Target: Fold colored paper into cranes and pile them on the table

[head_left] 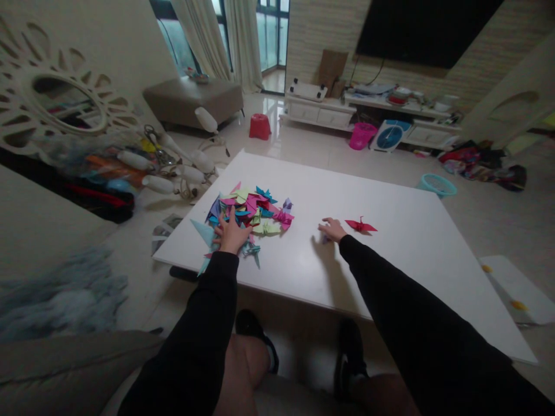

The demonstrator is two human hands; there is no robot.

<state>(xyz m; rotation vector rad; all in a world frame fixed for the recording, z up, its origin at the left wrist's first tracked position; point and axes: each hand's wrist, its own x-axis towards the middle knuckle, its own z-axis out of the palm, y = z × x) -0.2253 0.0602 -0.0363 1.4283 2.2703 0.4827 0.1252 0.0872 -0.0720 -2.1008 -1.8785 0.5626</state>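
A heaped pile of folded paper cranes (249, 203) in pink, blue, green, yellow and purple lies on the left part of the white table (277, 260). My left hand (233, 236) rests over the near side of this pile, fingers spread among the cranes. Farther right, my right hand (333, 229) is low over the tabletop with its fingers bent around a small purple paper crane (325, 238), mostly hidden beneath them. A single red paper crane (361, 225) sits with its wings out just right of that hand.
A lamp with several white shades (191, 167) stands beyond the table's left edge. Across the floor are a red stool (259, 126), a pink bin (362, 136), a box fan (390, 136) and a teal basin (437, 185). A grey ottoman (195, 98) is by the curtains.
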